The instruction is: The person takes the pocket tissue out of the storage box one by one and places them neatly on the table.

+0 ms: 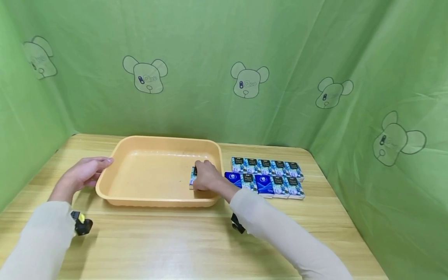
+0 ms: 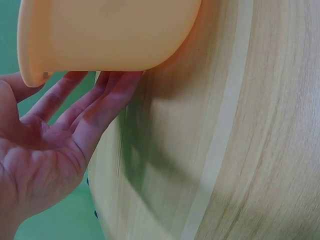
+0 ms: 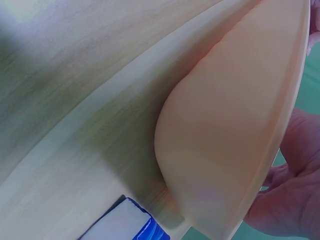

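An orange plastic tray [image 1: 157, 203] lies on the table, and its left end is by my left hand [image 1: 85, 171]. The fingers of that hand [image 2: 45, 145] are extended against the outside wall and rim of the tray, as the left wrist view shows. Inside the tray, near its right end, my right hand [image 1: 208, 177] grips a small blue floral tissue pack [image 1: 192, 179] from above. Most of this pack is hidden by the hand. In the right wrist view the tray wall [image 3: 220, 115] covers the pack and part of the right hand [image 3: 290, 190].
Right of the tray, several tissue packs [image 1: 265, 167] stand in two rows, mostly floral, with a few plain blue ones [image 1: 264, 183]. The right forearm passes over the near row's left end. Green curtains [image 1: 196, 109] with bear-head outlines enclose the wooden table [image 1: 157, 241].
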Demonstrator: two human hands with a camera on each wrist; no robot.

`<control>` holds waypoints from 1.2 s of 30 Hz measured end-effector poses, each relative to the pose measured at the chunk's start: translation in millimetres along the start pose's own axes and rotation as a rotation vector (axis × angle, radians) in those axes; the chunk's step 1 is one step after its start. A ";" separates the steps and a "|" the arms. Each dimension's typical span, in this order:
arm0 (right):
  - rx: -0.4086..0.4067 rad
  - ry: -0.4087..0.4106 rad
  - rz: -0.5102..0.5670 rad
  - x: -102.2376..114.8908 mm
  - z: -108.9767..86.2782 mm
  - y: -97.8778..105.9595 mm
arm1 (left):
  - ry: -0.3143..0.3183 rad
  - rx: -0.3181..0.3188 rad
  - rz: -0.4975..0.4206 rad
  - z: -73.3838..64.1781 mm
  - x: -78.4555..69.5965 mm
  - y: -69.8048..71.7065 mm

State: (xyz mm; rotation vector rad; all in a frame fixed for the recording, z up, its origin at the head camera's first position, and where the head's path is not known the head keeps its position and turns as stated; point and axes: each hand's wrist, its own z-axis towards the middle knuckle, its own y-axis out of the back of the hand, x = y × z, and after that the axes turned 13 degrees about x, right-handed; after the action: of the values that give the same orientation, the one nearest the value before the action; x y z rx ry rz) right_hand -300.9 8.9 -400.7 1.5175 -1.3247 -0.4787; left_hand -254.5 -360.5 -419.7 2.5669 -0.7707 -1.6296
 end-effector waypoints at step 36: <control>-0.118 -0.029 0.072 -33.3 -21.5 65.7 | 0.004 0.010 -0.011 1.3 -1.4 0.6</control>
State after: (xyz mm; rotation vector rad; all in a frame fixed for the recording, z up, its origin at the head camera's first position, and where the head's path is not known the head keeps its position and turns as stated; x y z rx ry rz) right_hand -326.2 56.2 -345.8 1.3665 -1.3454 -0.5254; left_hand -256.3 -360.1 -419.0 2.5848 -0.7677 -1.6271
